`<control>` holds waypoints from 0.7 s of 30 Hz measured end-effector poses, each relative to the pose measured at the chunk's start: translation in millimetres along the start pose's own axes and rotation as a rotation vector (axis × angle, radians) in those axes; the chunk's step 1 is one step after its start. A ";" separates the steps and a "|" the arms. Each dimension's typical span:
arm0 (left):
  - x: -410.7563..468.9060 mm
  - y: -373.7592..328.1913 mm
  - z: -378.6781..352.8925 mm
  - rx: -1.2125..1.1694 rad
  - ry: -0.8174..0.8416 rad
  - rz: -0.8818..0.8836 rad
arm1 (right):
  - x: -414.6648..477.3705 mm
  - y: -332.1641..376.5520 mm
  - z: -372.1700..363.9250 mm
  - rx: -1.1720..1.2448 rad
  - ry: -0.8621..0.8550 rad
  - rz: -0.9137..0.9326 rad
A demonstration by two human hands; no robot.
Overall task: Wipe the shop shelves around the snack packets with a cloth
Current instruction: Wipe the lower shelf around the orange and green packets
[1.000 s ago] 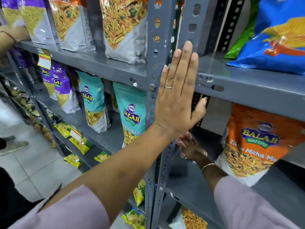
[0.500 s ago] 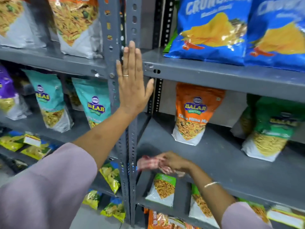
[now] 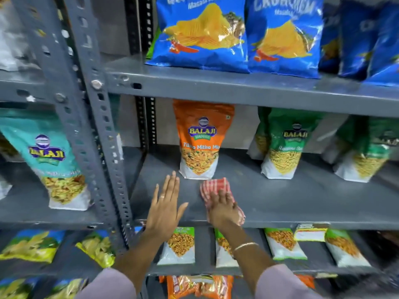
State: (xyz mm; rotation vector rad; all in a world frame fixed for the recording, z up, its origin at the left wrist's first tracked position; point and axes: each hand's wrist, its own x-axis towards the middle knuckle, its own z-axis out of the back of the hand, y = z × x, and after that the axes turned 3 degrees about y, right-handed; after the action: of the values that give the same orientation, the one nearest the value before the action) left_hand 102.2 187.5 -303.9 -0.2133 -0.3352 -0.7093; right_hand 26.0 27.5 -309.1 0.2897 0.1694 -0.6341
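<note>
My right hand [image 3: 223, 209] presses flat on the red checked cloth [image 3: 216, 188], fingers spread, not gripping. The cloth lies on the grey shelf [image 3: 302, 197], long way pointing back toward the orange packet [image 3: 201, 137]. My left hand [image 3: 165, 207] is open, holding nothing.

Single head camera looked forward, slightly down, close over both hands at grey metal shelf [image 3: 302, 203].
</note>
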 end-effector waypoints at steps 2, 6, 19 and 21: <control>-1.6 -5.2 -9.1 -0.024 0.090 0.058 | -7.9 12.4 -1.5 -0.036 0.040 0.137; 3.3 -15.0 -16.9 -0.029 0.169 0.106 | -9.1 -12.3 8.0 -0.089 -0.025 0.115; 5.1 -55.0 -54.1 -0.075 0.287 0.135 | 55.5 -111.0 49.6 0.050 -0.114 -0.137; 3.8 -53.9 -55.9 -0.079 0.283 0.150 | 76.8 -106.0 49.5 0.053 -0.123 -0.103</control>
State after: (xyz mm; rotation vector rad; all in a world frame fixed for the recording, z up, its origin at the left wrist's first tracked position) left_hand 81.6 128.4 -350.0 -0.2076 -0.0203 -0.5953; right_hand 26.2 -112.4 -303.6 0.2933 0.0494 -0.7569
